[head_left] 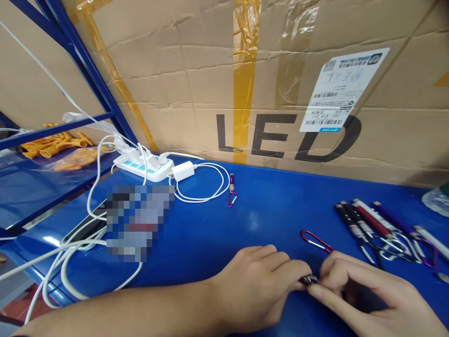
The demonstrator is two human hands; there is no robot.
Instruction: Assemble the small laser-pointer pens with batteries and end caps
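Observation:
My left hand [254,285] is closed in a fist around a slim, dark red keychain flashlight [308,280]. Only its dark, shiny metal end sticks out past the fingers. Thumb and forefinger of my right hand [372,295] pinch that end, so the two hands nearly meet. A red carabiner clip [316,241] shows just beyond the right fingers; whether it is attached to the held piece cannot be seen. To the right lie several keychain flashlights [375,220] in black, red, white and purple, with clips. One purple keychain flashlight [232,182] with its clip lies farther back.
Behind the blue tabletop [266,210] stands a large cardboard box [182,84] marked LED. On the left are a white power strip [154,173], a charger [183,171], looping white cables and a blurred-out item [140,224]. Blue shelving [84,61] holds yellow parts [56,142].

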